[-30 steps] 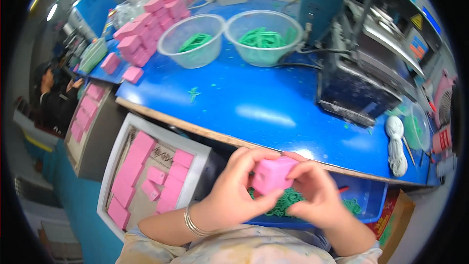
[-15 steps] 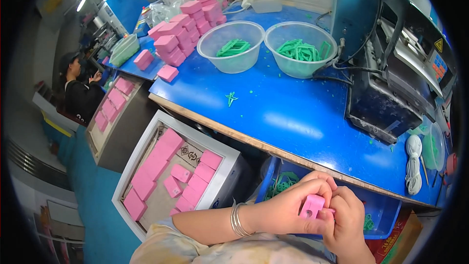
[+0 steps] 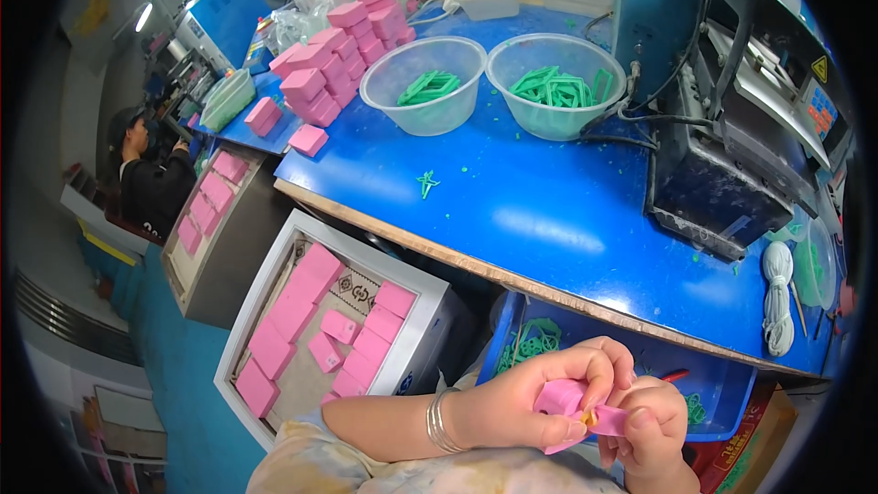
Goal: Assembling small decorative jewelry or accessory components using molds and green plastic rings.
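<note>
Low in front of me, my left hand (image 3: 572, 393), with silver bangles at its wrist, grips a folded pink piece (image 3: 558, 398) between thumb and fingers. Its kind is not clear; it looks like a small carton with a flap. My right hand (image 3: 654, 425) pinches the flap end (image 3: 611, 420) between thumb and fingers. A small yellow-orange bit (image 3: 590, 417) shows between the two pink parts. Both hands are closed and close together, over the near side of a blue bin (image 3: 631, 348) that holds green plastic pieces (image 3: 533, 338).
Pink boxes (image 3: 283, 311) lie in a white-rimmed tray (image 3: 240, 329) at left. More pink boxes (image 3: 315, 64) are stacked on the blue table (image 3: 366, 178), beside two clear bowls (image 3: 425, 114) (image 3: 558, 123) of green pieces. A black machine (image 3: 722, 165) and white cord (image 3: 777, 297) stand right. A person (image 3: 151, 178) sits far left.
The pink piece has turned and spread, and its flap now stretches between my hands with a yellow-orange bit showing. My right hand has shifted slightly down and away from my left.
</note>
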Available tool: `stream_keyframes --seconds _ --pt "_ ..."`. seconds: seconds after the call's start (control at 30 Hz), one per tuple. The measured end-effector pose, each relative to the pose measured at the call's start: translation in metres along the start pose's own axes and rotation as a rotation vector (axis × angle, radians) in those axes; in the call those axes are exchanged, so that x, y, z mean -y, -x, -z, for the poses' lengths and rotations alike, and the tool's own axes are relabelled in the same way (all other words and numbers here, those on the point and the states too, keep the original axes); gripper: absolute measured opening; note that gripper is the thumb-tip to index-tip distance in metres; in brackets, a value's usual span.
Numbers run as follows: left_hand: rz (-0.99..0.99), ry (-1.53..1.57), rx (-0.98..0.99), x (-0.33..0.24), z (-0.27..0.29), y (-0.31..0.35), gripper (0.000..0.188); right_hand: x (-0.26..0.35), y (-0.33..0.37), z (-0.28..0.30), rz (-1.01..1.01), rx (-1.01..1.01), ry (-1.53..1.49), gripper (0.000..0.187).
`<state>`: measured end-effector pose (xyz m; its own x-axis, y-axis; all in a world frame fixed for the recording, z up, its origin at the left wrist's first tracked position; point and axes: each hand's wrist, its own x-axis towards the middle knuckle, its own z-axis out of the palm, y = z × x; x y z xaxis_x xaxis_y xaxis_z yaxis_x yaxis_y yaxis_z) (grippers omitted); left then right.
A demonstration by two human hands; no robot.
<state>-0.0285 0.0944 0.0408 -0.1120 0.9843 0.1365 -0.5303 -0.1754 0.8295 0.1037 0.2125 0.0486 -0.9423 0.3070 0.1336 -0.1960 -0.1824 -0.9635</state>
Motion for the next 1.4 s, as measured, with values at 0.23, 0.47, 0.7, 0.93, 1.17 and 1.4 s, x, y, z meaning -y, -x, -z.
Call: stream_keyframes --seconds 0.23,0.47,0.7,0.93,1.17,1.4 --pt "0.027 0.879 -0.054 0.022 -0.001 -0.006 0.020 -0.006 0.019 0.010 -0.063 -0.193 -0.768 0.047" --pt "0.389 0.407 0.167 0.027 0.006 0.017 0.021 0.004 -0.016 0.093 0.095 -0.661 1.500 0.024" --pt "0.532 0.336 0.152 0.041 0.032 0.038 0.043 0.010 -0.011 0.107 0.269 -0.562 1.100 0.023" --pt "0.342 -0.195 0.483 0.040 0.054 0.033 0.058 0.013 -0.020 0.105 0.091 -0.508 1.169 0.034" --pt "-0.040 -1.025 -0.200 0.022 0.014 0.003 0.047 -0.022 0.036 0.056 0.093 -0.279 0.565 0.030" --pt "-0.201 -1.236 -0.117 0.038 -0.004 -0.018 0.081 -0.044 0.018 0.017 -0.156 -0.230 -0.649 0.026"
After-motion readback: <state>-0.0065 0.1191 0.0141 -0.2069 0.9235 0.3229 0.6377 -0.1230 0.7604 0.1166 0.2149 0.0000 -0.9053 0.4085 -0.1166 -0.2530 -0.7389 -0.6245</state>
